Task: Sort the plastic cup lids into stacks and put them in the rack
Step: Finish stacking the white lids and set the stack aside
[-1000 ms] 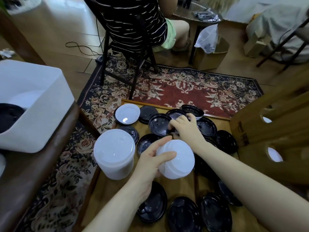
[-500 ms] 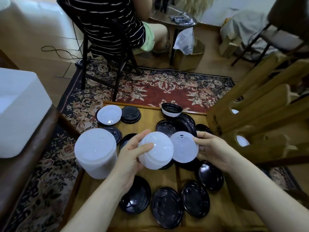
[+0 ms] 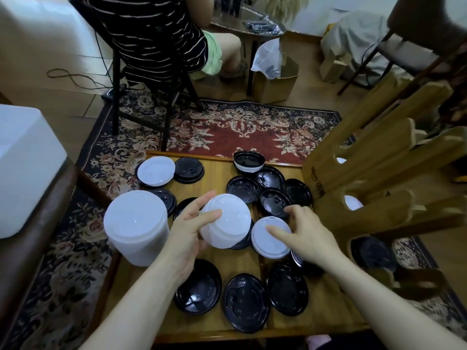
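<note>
From the head view, sorting looks barely half done: the left hand (image 3: 182, 238) curls round a short white stack (image 3: 225, 223) at centre, the right hand (image 3: 308, 236) pinches one white lid (image 3: 271, 238), black lids (image 3: 245, 303) litter the tabletop (image 3: 217, 178), and the rack (image 3: 379, 157) at right holds few.

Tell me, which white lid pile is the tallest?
The tall white stack standing on the table's left edge, untouched; the left hand holds a shorter stack.
</note>
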{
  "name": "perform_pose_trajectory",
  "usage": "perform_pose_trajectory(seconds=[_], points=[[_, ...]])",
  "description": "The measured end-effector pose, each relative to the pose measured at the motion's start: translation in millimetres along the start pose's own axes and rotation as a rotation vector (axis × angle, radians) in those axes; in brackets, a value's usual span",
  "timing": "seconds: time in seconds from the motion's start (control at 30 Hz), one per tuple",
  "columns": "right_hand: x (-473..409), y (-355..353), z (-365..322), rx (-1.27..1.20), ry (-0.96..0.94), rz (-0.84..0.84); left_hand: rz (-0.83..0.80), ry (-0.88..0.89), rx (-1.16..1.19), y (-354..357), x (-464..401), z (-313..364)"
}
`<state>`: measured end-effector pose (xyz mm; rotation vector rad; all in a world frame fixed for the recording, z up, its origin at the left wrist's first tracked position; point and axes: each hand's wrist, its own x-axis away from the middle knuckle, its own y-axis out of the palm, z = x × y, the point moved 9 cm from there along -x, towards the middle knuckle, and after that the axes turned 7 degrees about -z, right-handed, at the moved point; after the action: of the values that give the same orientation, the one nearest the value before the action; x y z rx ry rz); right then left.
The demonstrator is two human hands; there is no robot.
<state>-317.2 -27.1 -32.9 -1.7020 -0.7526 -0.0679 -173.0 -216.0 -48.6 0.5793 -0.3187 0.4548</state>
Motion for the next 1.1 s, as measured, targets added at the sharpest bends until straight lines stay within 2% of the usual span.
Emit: perform_pose_trajectory(seconds=[0.1, 0.23, 0.3, 0.37, 0.47, 0.53, 0.77, 0.97, 1.1], points=[[6, 12, -22, 0.379, -0.007, 0.045, 0.008, 0.002, 0.003, -1, -1, 0], [1, 17, -23, 0.503, 0.014, 0.017, 0.014, -0.004, 0.002, -3, 0, -1], [2, 7, -20, 0.425, -0.005, -0.012, 0.010, 0.000, 0.007, -3, 0, 0], [7, -12, -20, 0.245, -0.070, -0.011, 0.004, -0.005, 0.008, -4, -1, -1], [19, -39, -28, -0.116, -0.276, -0.030, -0.020, -0.033, 0.015, -2, -1, -4], [28, -45, -40, -0.213, -0.435, -0.072, -0.045, -0.047, 0.010, 1, -1, -5], [44, -24, -76, -0.239, -0.735, -0.220, -0.131, -0.087, -0.062, 12, 4, -10], [43, -8, -86, -0.307, -0.751, -0.279, -0.115, -0.080, -0.054, 13, 3, -11], [40, -5, -92, -0.330, -0.751, -0.229, -0.111, -0.075, -0.048, 12, 2, -10]])
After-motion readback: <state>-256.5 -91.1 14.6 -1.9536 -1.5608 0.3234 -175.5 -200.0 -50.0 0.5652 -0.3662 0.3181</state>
